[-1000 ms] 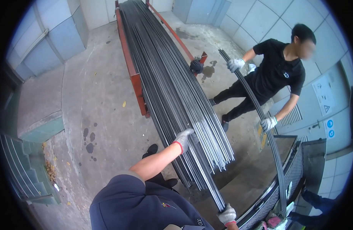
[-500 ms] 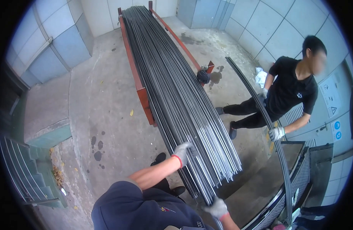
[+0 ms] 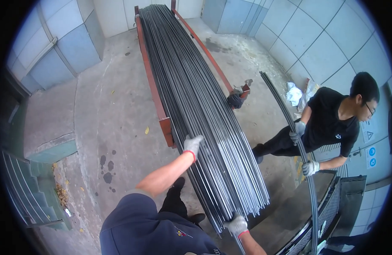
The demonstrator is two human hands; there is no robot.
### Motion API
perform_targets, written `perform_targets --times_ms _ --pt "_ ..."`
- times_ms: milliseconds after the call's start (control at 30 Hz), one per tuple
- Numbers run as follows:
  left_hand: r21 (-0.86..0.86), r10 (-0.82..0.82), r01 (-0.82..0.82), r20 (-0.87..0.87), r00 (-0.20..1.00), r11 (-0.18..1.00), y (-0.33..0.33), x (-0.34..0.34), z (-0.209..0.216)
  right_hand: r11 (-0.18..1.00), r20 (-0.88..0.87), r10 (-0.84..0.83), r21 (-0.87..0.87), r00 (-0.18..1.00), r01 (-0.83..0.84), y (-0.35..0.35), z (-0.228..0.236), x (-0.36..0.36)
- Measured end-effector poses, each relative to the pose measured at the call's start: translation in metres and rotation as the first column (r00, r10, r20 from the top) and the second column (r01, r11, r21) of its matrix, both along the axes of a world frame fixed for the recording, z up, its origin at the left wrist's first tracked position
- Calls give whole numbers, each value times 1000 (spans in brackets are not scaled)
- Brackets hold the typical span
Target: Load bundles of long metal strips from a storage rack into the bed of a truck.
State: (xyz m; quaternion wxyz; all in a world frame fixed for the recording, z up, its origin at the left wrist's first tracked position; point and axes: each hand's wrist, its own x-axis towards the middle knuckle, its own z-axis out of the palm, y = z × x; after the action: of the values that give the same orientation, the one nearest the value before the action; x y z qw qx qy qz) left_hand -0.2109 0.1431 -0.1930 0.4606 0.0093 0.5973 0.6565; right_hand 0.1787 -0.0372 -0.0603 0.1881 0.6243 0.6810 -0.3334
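A long bundle of thin grey metal rods [image 3: 191, 89] runs away from me on a red steel rack [image 3: 150, 72]. My left hand [image 3: 193, 145], in a pale glove with a red cuff, is closed over rods along the bundle's left side, partway up; its fingertips are partly hidden. At the near end, my right hand [image 3: 236, 225], gloved alike, grips a few rods that stick out past the others. To the right, a person in black [image 3: 332, 119] holds a separate set of long rods [image 3: 285, 112] with both gloved hands; these bend slightly.
A dark metal frame with mesh panels [image 3: 319, 208] stands at the lower right, beneath the co-worker's rods. A dark lump [image 3: 235, 101] sits by the rack's right post. Steps with a railing [image 3: 28, 191] are at the left. White bags [image 3: 294, 94] lie by the right wall.
My left hand has shifted farther up the bundle, and my right hand has moved closer to the rod ends. The co-worker has turned away to the right, shifting the rods held there.
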Motion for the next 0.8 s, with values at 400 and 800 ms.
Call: perform_targets --times_ms 400,800 --pt "-118 -264 251 -663 700 961 -92 13 48 936 -153 52 352 987 6 108 2 -129" --pt "93 -669 888 -624 404 450 -85 138 85 230 -427 -772 502 470 834 -82 71 -37"
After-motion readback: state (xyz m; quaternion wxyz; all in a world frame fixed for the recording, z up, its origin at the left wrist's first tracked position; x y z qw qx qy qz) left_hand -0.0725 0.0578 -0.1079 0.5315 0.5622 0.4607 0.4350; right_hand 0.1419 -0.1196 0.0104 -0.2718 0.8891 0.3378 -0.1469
